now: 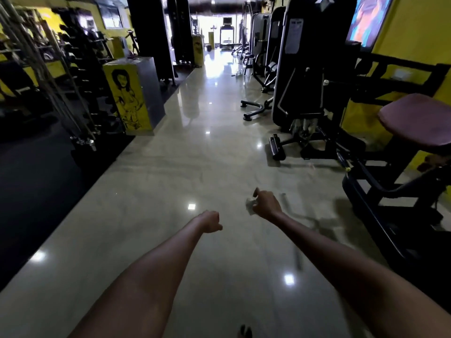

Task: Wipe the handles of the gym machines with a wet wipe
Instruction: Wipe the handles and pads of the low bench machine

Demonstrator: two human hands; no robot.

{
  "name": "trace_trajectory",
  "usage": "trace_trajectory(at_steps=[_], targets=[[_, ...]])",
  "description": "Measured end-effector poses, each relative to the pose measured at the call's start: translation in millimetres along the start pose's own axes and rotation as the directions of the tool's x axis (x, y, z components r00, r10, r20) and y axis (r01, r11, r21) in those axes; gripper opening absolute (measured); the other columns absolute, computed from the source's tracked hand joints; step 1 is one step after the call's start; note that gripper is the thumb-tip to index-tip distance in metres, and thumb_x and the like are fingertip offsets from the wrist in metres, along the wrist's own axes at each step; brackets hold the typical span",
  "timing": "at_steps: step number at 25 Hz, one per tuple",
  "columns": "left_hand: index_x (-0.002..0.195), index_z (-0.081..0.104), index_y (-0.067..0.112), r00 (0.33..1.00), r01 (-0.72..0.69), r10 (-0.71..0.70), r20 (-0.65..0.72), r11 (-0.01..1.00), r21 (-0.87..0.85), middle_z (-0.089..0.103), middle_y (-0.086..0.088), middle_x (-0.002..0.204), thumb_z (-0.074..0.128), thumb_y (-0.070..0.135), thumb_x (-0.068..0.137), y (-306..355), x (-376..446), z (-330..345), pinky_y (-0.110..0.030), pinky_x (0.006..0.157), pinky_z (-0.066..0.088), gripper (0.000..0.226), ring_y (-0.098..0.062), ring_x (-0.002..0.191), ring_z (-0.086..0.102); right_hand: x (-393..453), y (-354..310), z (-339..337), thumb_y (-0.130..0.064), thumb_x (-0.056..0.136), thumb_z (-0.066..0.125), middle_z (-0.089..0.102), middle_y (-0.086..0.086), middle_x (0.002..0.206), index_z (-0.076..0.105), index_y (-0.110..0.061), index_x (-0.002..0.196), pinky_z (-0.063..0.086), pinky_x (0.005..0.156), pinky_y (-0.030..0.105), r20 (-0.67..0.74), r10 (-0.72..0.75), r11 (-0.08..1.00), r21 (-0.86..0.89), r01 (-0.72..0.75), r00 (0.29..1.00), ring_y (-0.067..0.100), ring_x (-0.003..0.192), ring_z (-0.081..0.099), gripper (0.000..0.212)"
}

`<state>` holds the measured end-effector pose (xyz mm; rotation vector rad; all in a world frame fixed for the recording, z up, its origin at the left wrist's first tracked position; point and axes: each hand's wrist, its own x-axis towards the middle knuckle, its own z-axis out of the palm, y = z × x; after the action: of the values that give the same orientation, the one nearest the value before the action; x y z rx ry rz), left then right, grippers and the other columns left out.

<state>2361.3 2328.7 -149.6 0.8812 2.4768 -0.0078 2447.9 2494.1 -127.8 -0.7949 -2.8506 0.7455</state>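
- Head view: the person is standing in a gym aisle with both bare arms stretched forward over the floor [195, 147], a glossy pale stone-like surface throwing back ceiling lights.
- The right hand [266, 203] is holding the wet wipe [250, 207], a small crumpled whitish wad; the fingers are curling round it with the thumb sticking up.
- The left hand [211, 221] is making a fist, fingers clenched on nothing that shows.
- Neither hand is touching any machine; the wipe is hanging in the air above the floor, well apart from every handle.
- To the right, a black steel-framed weight machine [307, 76] is standing beside a nearer machine with a rounded maroon padded seat [419, 118]; its handles are hard to make out in the dark.
- To the left, slanted metal bars [48, 76] are leaning in a rack, and a yellow box [131, 98] with a drawn figure is sitting at the edge of a dark matte mat.
- Risk, as a judgement: the polished floor looks slick, so drips from the wipe could be making it slippery underfoot.
- The wad is bunched small, so it may be covering little of a handle per stroke, or slipping from the grip.
- Low black feet [277, 148] are jutting into the aisle and could trip a step toward the machines.
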Motion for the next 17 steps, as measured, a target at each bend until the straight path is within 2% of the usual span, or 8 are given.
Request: trace_trajectory(at_steps=[4, 7, 9, 14, 17], targets=[[0.128, 0.05, 0.002, 1.0, 0.029, -0.03, 0.01, 0.999, 0.014, 0.049, -0.015, 0.136, 0.055, 0.03, 0.093, 2.4, 98.0, -60.9, -0.031, 0.096, 0.04, 0.045, -0.029, 0.124, 0.046, 118.1, 4.6, -23.7, -0.006, 0.076, 0.059, 0.068, 0.016, 0.101, 0.069, -0.005, 0.098, 0.046, 0.068, 0.028, 0.037, -0.022, 0.999, 0.028, 0.021, 0.999, 0.029, 0.092, 0.064, 0.025], [0.13, 0.048, 0.002, 0.999, 0.024, -0.025, -0.022, 1.0, -0.019, 0.048, -0.014, 0.136, 0.053, 0.031, 0.094, 4.5, 168.9, -111.9, -0.031, 0.097, 0.039, 0.046, -0.029, 0.124, 0.046, 202.6, 0.1, -37.8, -0.015, 0.081, 0.06, 0.071, 0.015, 0.086, 0.071, -0.002, 0.086, 0.042, 0.06, 0.023, 0.011, -0.045, 0.991, 0.125, 0.044, 0.999, 0.025, 0.08, 0.067, 0.018], [0.13, 0.049, 0.003, 0.999, 0.043, -0.043, -0.005, 0.999, -0.007, 0.049, -0.014, 0.136, 0.054, 0.031, 0.094, 2.8, 212.5, -132.9, -0.031, 0.096, 0.039, 0.046, -0.029, 0.124, 0.047, 247.6, 1.2, -34.5, -0.018, 0.081, 0.062, 0.07, 0.015, 0.083, 0.069, -0.002, 0.083, 0.04, 0.059, 0.023, 0.029, -0.053, 0.991, 0.125, 0.049, 0.998, 0.025, 0.078, 0.066, 0.018], [0.131, 0.048, 0.006, 0.998, 0.062, -0.062, -0.001, 0.998, 0.007, 0.048, -0.012, 0.138, 0.056, 0.033, 0.092, -17.7, 345.4, -190.3, -0.031, 0.097, 0.04, 0.047, -0.028, 0.125, 0.046, 394.5, 12.8, -25.6, -0.018, 0.077, 0.065, 0.067, 0.014, 0.087, 0.059, -0.005, 0.083, 0.04, 0.061, 0.029, 0.055, -0.053, 0.993, 0.105, 0.047, 0.997, 0.03, 0.082, 0.063, 0.015], [0.132, 0.046, 0.003, 0.998, 0.059, -0.059, -0.003, 0.998, 0.034, 0.046, -0.013, 0.14, 0.054, 0.029, 0.094, -31.2, 432.4, -241.0, -0.03, 0.097, 0.038, 0.048, -0.027, 0.127, 0.044, 489.1, 17.9, -28.0, -0.015, 0.08, 0.062, 0.066, 0.019, 0.098, 0.059, -0.005, 0.097, 0.04, 0.062, 0.029, 0.07, -0.076, 0.995, 0.069, 0.072, 0.995, 0.032, 0.088, 0.062, 0.019]])
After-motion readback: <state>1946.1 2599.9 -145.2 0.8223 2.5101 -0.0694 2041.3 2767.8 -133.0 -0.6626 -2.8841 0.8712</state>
